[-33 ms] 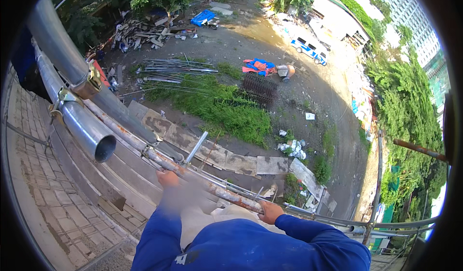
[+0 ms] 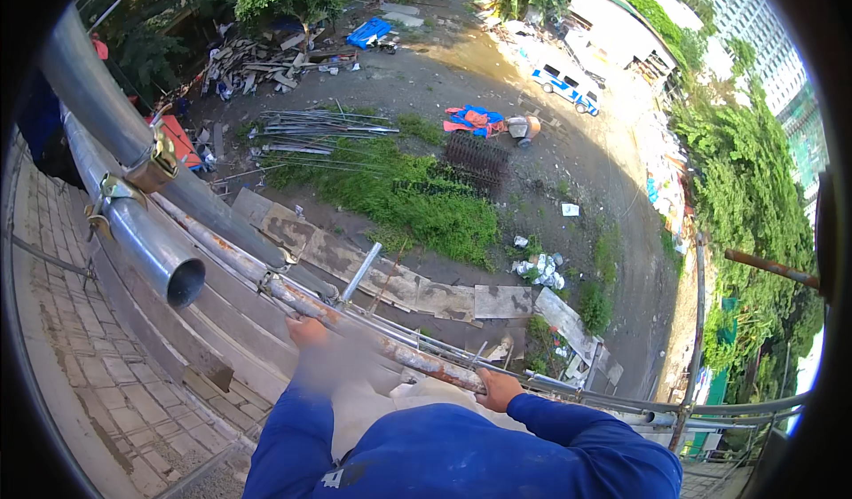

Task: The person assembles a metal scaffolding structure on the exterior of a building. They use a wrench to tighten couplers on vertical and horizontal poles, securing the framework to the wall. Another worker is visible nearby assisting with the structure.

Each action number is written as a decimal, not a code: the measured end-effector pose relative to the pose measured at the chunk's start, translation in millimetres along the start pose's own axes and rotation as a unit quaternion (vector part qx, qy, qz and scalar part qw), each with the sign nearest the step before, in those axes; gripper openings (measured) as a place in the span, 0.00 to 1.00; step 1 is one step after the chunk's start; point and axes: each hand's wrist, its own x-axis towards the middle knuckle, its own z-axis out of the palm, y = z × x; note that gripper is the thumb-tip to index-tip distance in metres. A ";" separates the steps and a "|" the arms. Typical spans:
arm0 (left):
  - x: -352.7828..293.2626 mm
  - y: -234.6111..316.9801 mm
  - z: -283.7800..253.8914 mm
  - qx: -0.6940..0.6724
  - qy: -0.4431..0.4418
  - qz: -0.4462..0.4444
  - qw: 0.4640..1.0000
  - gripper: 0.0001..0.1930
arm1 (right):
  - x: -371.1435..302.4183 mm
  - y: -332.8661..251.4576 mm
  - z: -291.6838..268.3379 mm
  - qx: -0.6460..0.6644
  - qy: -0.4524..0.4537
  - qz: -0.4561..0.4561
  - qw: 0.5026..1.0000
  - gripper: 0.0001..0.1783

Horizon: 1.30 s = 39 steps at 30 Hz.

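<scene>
A long rusty scaffold pipe (image 2: 390,350) crosses in front of my body, slanting from the upper left down to the right. My right hand (image 2: 500,390) is closed around its right end. Further left, my left hand (image 2: 307,330) is closed against the same pipe, its fingers partly hidden and its wrist smeared by a blur. To the left, a thick grey steel pipe (image 2: 146,241) shows its open round end. Metal clamps (image 2: 158,166) join it to another large pipe (image 2: 93,91) that slopes in from the upper left.
Beyond the pipe lies a yard far below, with stacked steel tubes (image 2: 328,129), grass (image 2: 417,210), a concrete mixer (image 2: 522,128) and a blue-and-white vehicle (image 2: 566,89). A brick surface (image 2: 98,357) and stepped ledges run along the left. A rusty bar (image 2: 770,269) juts in at right.
The view has shifted slightly, so the thick pipe's open end sits a little lower and further left. More of an orange-red sheet shows behind the clamps. Both hands keep their places.
</scene>
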 end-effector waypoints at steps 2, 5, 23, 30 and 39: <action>-0.8 1.1 10.0 -0.023 0.001 0.003 1.000 0.18 | 1.3 14.5 6.6 -0.005 0.005 0.003 1.000 0.29; -1.2 3.7 11.5 -0.035 0.019 0.002 0.999 0.16 | 1.2 14.3 9.5 -0.005 0.012 0.001 1.000 0.28; 128.1 -155.2 14.4 0.062 0.040 0.243 0.967 0.31 | 3.8 24.9 11.5 0.040 -0.005 0.005 0.999 0.28; 110.0 -119.4 16.4 0.075 0.070 0.247 0.963 0.33 | 3.5 18.2 9.9 0.039 0.003 -0.004 0.999 0.29; 73.0 -120.0 7.4 0.098 0.087 0.211 0.969 0.11 | 14.8 -1.2 21.3 0.002 0.024 0.025 0.999 0.29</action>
